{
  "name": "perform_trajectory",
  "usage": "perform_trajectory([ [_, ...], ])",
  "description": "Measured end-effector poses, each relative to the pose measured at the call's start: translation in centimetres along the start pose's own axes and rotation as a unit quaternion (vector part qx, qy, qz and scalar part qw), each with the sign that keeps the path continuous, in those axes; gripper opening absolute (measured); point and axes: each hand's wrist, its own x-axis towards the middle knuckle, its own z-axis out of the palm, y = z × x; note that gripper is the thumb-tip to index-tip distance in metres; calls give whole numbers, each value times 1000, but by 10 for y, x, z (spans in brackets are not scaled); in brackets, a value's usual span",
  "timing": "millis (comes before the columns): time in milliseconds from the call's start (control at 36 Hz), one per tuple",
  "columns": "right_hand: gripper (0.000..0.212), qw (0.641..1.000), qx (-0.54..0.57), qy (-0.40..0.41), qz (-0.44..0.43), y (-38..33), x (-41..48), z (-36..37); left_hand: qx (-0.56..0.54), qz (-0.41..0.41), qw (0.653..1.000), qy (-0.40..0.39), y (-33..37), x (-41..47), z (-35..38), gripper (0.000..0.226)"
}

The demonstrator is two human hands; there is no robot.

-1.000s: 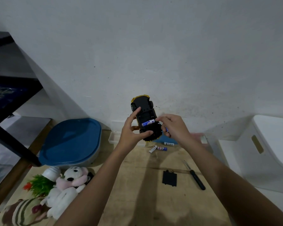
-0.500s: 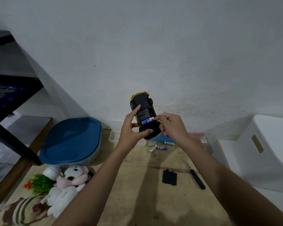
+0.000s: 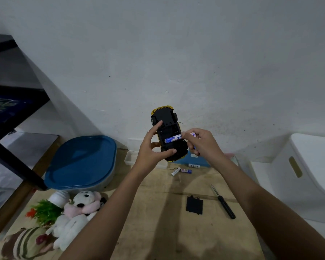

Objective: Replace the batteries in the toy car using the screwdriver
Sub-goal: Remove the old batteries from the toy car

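Above the table [image 3: 158,233], left grip [image 3: 150,152] around toy car [image 3: 166,119] (right grip [image 3: 202,144] tight on battery [image 3: 193,135]).

- right hand [image 3: 201,145] hides most of its battery [image 3: 193,135]
- toy car [image 3: 165,119] top faces away, unseen
- loose batteries [image 3: 185,171] near desk [image 3: 158,231] far edge: labels I can't read
- white bin [image 3: 308,166] cut off at the right

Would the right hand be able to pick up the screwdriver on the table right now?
Probably not right away. The right hand is busy gripping a battery up by the toy car. The screwdriver lies uncovered on the table, so the way looks free once that hand empties.
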Motion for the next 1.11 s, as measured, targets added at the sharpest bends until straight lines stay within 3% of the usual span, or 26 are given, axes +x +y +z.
perform_trajectory([
  [83, 11, 999, -25, -6, -22, 2, -1, -2, -4, -3, 1000, -8, 0, 1, -2, 86],
  [278, 23, 988, -128, -27, -83, 2, -5, -8, -6, -21, 999, -37, -2, 1, -6, 85],
  [389, 17, 978, -180, -42, -101, 3, -3, -7, 1, -35, 998, -50, -3, -1, -6, 85],
  [694, 11, 979, -163, -32, -117, -2, -5, 3, -4, -45, 998, -52, 1, -3, -6, 84],
  [944, 17, 998, 15, 42, -44, 5, -9, 3, -1, -61, 997, -44, -4, -9, -5, 82],
  [1111, 10, 975, 203, 80, 33, 13, -9, 4, 3, -74, 996, -46, -10, -12, -4, 81],
])
